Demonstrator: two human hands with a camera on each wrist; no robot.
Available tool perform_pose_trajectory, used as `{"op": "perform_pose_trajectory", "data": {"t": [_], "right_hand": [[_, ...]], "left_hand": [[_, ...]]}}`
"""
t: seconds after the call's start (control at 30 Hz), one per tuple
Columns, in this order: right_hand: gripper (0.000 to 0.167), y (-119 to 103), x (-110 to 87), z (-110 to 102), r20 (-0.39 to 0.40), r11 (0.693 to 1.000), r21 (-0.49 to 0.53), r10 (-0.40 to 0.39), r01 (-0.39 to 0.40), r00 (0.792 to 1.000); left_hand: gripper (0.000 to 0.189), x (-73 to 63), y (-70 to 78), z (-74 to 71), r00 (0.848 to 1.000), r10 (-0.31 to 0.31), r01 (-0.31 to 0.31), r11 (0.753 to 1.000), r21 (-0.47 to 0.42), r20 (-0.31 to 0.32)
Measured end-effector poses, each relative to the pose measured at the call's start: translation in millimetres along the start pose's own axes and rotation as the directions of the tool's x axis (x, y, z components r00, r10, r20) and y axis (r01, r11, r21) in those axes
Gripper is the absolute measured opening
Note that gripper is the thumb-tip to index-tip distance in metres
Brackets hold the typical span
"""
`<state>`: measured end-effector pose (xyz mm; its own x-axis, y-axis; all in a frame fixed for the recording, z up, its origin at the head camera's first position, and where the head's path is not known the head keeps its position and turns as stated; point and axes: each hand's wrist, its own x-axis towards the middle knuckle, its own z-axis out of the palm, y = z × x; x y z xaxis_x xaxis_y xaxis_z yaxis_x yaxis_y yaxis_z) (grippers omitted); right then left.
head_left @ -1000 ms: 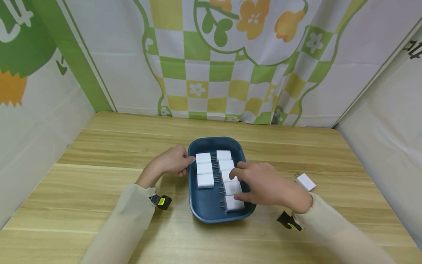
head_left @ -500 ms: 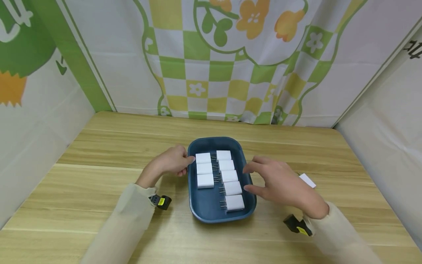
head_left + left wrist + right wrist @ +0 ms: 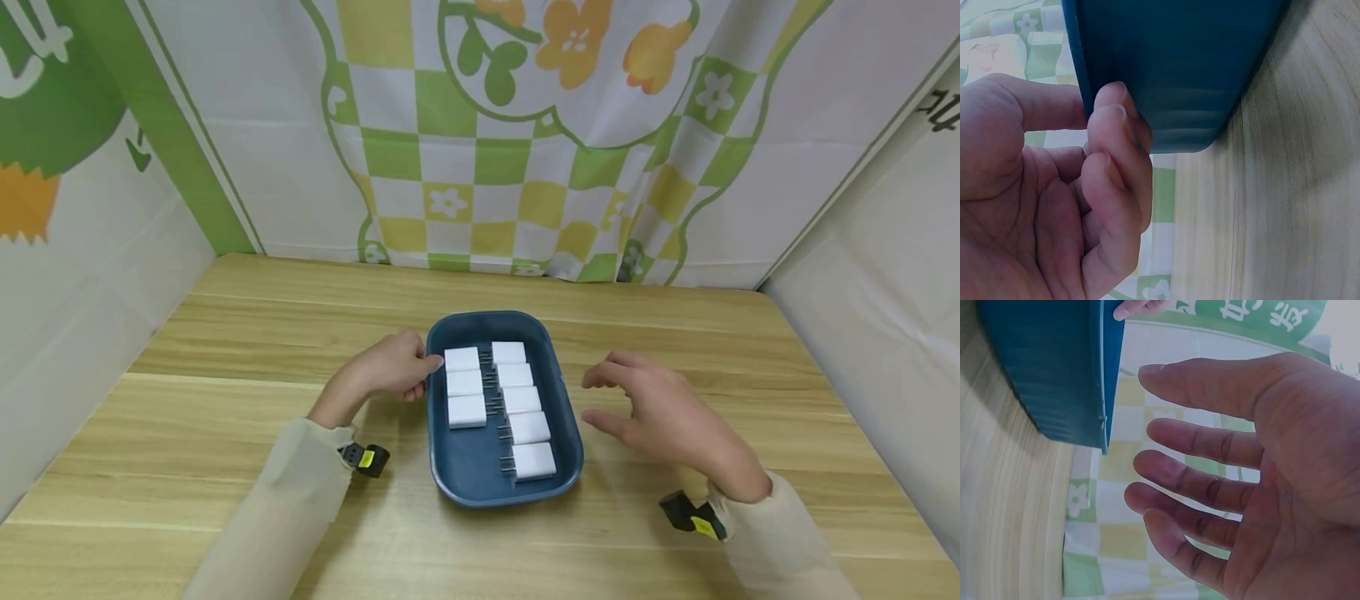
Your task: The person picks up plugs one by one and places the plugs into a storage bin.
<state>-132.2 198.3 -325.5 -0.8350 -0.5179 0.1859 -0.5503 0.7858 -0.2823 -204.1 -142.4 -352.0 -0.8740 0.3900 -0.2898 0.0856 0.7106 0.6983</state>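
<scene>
A dark blue plastic tray (image 3: 468, 467) stands mid-table in the head view. In it lie white plug adapters with metal prongs: a left column (image 3: 465, 382) of three and a longer right column (image 3: 522, 400), prongs facing inward. My left hand (image 3: 393, 364) pinches the tray's left rim, thumb over the edge and fingers curled against the outer wall, as the left wrist view shows on the tray side (image 3: 1185, 62). To the right of the tray, my right hand (image 3: 660, 408) hovers with spread, slightly bent fingers. Nothing lies in its palm (image 3: 1297, 494) in the right wrist view.
The wooden table (image 3: 262, 333) runs back to a printed cloth (image 3: 465, 167) in green, yellow and white. Pale cloth walls close off both sides. A black wrist camera (image 3: 690, 514) sits on the right wrist, another (image 3: 365, 458) on the left.
My right hand has drawn back rightward from the adapters in the tray. The loose adapter seen earlier on the table at right is now hidden behind it. My left hand stays at the rim.
</scene>
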Motion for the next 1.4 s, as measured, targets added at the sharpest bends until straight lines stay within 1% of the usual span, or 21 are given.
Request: {"op": "perform_pose_trajectory", "data": {"t": [0.2, 0.5, 0.7, 0.87, 1.03, 1.2, 1.4], "right_hand": [[0.028, 10, -1.0, -1, -0.003, 1.000, 0.012, 0.012, -0.012, 1.000], [0.026, 29, -6.1, -10, -0.012, 0.999, 0.024, 0.042, -0.041, 0.999], [0.027, 48, -8.2, -12, 0.024, 0.993, 0.031, 0.115, -0.116, 0.993], [0.028, 67, -11.0, -12, 0.060, 0.983, 0.015, 0.180, -0.182, 0.982], [0.033, 80, -14.3, -13, 0.120, 0.965, -0.009, 0.260, -0.261, 0.958], [0.034, 91, -16.2, -12, 0.170, 0.958, -0.024, 0.286, -0.286, 0.943], [0.035, 105, -20.4, -10, 0.201, 0.950, -0.033, 0.310, -0.310, 0.929]], "left_hand": [[0.044, -0.9, 1.3, -0.2, 1.000, 0.002, -0.002, 1.000, -0.003, 0.002], [0.044, -0.9, 1.4, 0.5, 1.000, 0.006, -0.006, 1.000, -0.001, -0.001], [0.044, -0.7, 1.6, 0.2, 1.000, 0.003, -0.003, 1.000, -0.004, 0.004], [0.044, -0.4, 2.2, -0.5, 1.000, 0.003, -0.003, 1.000, -0.008, 0.007], [0.045, -0.3, 1.6, -0.5, 1.000, 0.002, -0.002, 1.000, -0.003, 0.008], [0.046, 0.0, 0.6, -0.2, 1.000, -0.004, 0.004, 1.000, 0.002, 0.009], [0.046, 0.0, 0.4, -0.3, 1.000, -0.001, 0.001, 1.000, -0.002, 0.011]]}}
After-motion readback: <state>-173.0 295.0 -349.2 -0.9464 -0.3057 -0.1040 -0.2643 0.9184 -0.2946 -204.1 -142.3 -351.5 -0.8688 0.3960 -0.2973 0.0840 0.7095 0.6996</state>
